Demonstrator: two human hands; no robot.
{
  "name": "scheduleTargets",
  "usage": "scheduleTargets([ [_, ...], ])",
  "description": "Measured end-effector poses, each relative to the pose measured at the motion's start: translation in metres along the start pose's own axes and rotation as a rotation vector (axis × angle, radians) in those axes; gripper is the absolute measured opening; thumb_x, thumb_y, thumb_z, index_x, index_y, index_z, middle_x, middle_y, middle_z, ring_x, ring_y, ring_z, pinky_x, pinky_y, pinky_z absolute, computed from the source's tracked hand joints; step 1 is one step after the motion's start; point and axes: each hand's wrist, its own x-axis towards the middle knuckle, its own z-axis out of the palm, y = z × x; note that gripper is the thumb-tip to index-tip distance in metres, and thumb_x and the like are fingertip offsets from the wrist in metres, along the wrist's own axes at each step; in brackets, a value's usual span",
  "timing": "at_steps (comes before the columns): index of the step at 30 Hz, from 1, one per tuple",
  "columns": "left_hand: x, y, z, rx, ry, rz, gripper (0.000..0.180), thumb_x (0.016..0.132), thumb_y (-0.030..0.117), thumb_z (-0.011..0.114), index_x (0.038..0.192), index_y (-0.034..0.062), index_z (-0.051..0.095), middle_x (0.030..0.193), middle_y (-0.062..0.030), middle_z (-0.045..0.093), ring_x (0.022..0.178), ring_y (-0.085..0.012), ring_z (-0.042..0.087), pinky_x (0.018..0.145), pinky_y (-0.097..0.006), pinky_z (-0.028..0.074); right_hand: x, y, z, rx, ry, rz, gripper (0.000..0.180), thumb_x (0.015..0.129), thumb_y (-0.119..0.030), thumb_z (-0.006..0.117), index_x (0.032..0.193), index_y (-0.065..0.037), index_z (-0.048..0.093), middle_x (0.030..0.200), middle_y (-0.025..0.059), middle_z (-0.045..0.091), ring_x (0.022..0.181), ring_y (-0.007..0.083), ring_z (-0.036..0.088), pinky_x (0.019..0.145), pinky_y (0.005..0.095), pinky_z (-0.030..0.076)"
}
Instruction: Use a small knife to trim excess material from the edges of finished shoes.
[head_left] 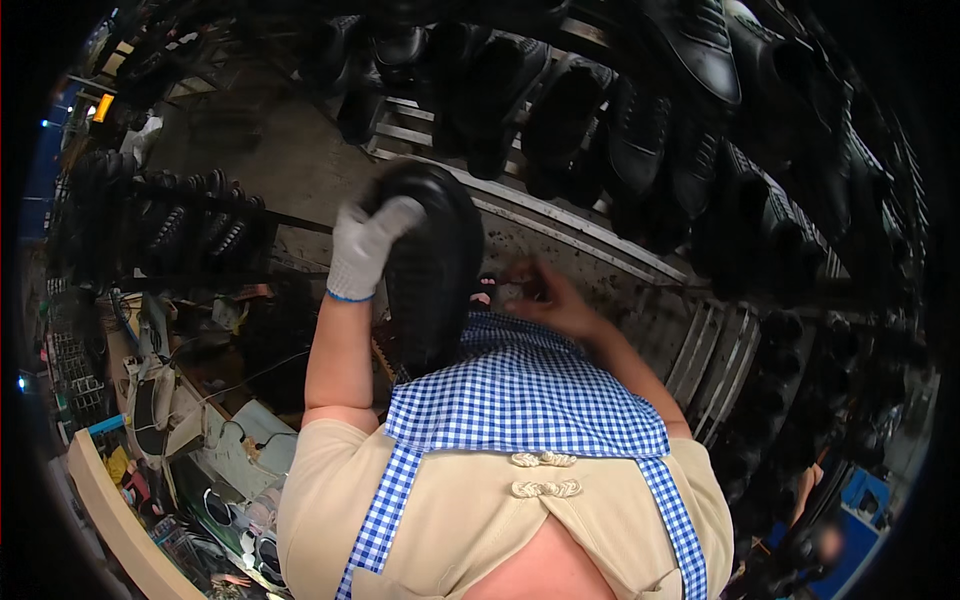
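Note:
A black shoe (440, 265) is gripped in my left hand (365, 245), which wears a white glove with a blue cuff edge. The thumb lies across the shoe's upper end, and the other fingers are hidden behind it. The shoe is held lengthwise in front of me, its lower end close to my blue checked apron (530, 390). My bare right hand (555, 303) is to the right of the shoe, apart from it and low over the apron's far edge. Its fingers look bent but are smeared by motion, so whether they hold anything is unclear.
Metal racks with rows of black lace-up shoes (640, 130) fill the far and right sides. More black shoes (215, 225) stand on a rack at left. A cluttered bench (220, 430) lies at lower left. Another person (810, 545) is at lower right.

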Motion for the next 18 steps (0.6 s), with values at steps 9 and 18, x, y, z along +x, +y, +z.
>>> scheduleTargets([
  [9, 0.003, -0.054, -0.005, -0.806, 0.217, -0.424, 0.066, 0.090, 0.042, 0.063, 0.140, 0.0042, 0.043, 0.135, -0.0127, 0.051, 0.119, -0.0268, 0.054, 0.099, -0.038, 0.046, 0.093, 0.042, 0.042, 0.732, -0.316, 0.319, 0.065, 0.095, -0.041, 0.053, 0.147, -0.008, 0.031, 0.139, 0.0112, 0.047, 0.120, 0.0235, 0.051, 0.097, 0.0391, 0.045],
  [18, 0.042, -0.233, -0.094, 0.327, 0.080, -0.419, 0.041, 0.083, 0.020, 0.056, 0.116, -0.0031, 0.059, 0.114, -0.0263, 0.062, 0.106, -0.0388, 0.061, 0.094, -0.041, 0.048, 0.190, 0.026, 0.024, 0.441, 0.148, 0.537, 0.066, 0.090, -0.053, 0.057, 0.133, -0.005, 0.043, 0.084, 0.0063, 0.065, 0.054, 0.0089, 0.048, 0.053, 0.0232, 0.045],
])
